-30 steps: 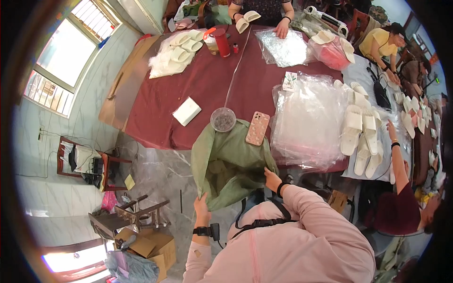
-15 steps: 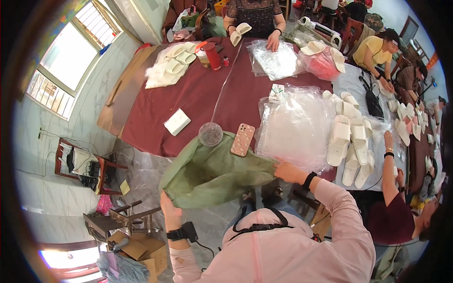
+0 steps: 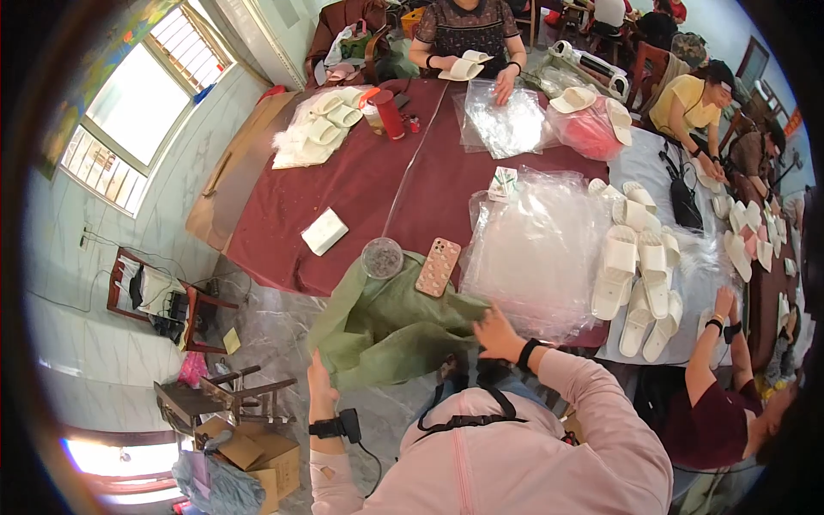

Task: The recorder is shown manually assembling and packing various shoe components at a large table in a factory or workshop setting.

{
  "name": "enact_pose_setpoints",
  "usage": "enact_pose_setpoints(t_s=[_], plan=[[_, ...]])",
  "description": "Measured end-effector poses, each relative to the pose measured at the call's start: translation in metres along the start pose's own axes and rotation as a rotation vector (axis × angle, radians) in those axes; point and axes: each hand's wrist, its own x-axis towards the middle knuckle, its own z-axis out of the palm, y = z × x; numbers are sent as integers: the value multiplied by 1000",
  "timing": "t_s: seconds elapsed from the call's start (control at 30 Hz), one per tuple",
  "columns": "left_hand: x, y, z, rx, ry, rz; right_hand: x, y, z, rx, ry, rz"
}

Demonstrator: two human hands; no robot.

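A green woven sack (image 3: 386, 330) hangs over the near edge of the table with its mouth spread toward me. My left hand (image 3: 322, 379) is closed on the sack's left edge, low down. At the sack's right edge, my right hand (image 3: 500, 336) has its fingers bent against the cloth. A phone in a pink patterned case (image 3: 438, 267) and a clear round tub (image 3: 382, 258) rest on the sack's upper part at the table edge. Just right of the phone lies a stack of clear plastic bags (image 3: 532, 257).
Cream slippers (image 3: 639, 275) lie in rows on the right, with more slippers (image 3: 330, 120) at the far left. A white packet (image 3: 324, 231) sits on the dark red tablecloth (image 3: 300, 193). Across the table, a person (image 3: 468, 47) holds slippers. A wooden chair (image 3: 163, 292) stands left.
Both hands have moved closer together, and the sack's mouth has narrowed and slackened. The far person has brought the slippers inward. At right, a co-worker's arms have shifted.
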Motion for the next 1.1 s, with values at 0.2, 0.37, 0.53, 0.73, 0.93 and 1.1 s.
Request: enact_pose_setpoints(t_s=[0.2,0.37,0.53,0.73,0.93,1.1], plan=[[1,-22,-1,8,-103,-80,76,-90,-5,556,349,-240],[18,-35,-14,50,29,-78,110,-139,53,486,-456,-369],[43,-33,-45,582,254,-64,91,-122,111,652,-896,-408],[71,-24,-70,1584,248,267,29,-102,128,1008,-932,-146],[121,-18,-44,1868,111,613,-7,-91,145,957,-553,-90],[118,-21,36,1648,-181,957,-5,-72,119,933,-397,-17]])
